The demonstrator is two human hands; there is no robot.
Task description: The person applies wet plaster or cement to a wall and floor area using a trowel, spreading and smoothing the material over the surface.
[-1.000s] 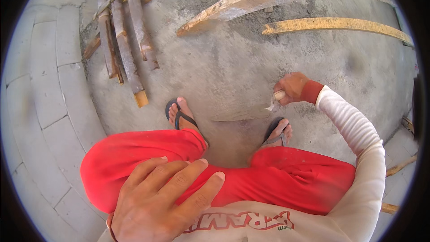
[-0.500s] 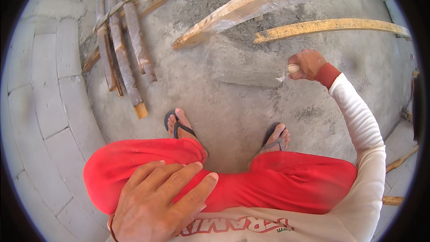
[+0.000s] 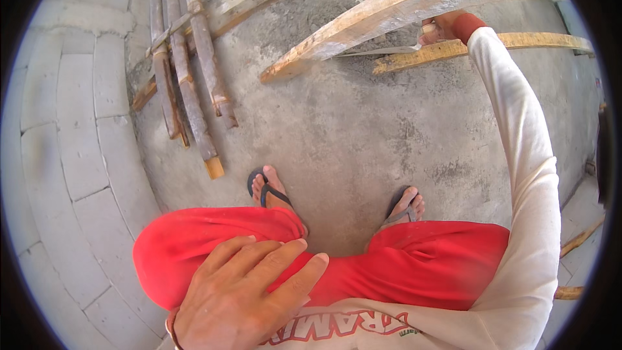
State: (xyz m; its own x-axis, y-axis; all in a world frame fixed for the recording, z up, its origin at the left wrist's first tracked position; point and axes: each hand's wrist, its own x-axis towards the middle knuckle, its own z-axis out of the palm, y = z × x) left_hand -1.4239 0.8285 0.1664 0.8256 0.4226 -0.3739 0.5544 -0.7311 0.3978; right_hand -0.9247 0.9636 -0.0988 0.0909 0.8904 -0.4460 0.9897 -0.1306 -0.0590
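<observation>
My right hand (image 3: pixel 442 27) is closed round the pale handle of a trowel. The trowel's thin grey blade (image 3: pixel 403 49) points left, low over the concrete floor (image 3: pixel 337 155), in the gap between a thick wooden beam (image 3: pixel 363 23) and a narrower yellowish timber strip (image 3: pixel 427 56). The beam hides part of the fingers and of the ground beyond. My left hand (image 3: pixel 240 295) rests palm down over my red trouser leg (image 3: pixel 194 233), fingers spread, holding nothing.
Several bamboo poles (image 3: pixel 188 74) lie at the left, crossed by a strip and a wooden plank (image 3: pixel 259 10). A pale block wall (image 3: pixel 84 149) curves along the left. Thin sticks (image 3: pixel 581 235) show at the right edge. My sandalled feet stand on the floor.
My right hand has carried the trowel forward, from the bare floor to between the beam and the timber strip. The left hand stays on the leg; the view has shifted slightly.
</observation>
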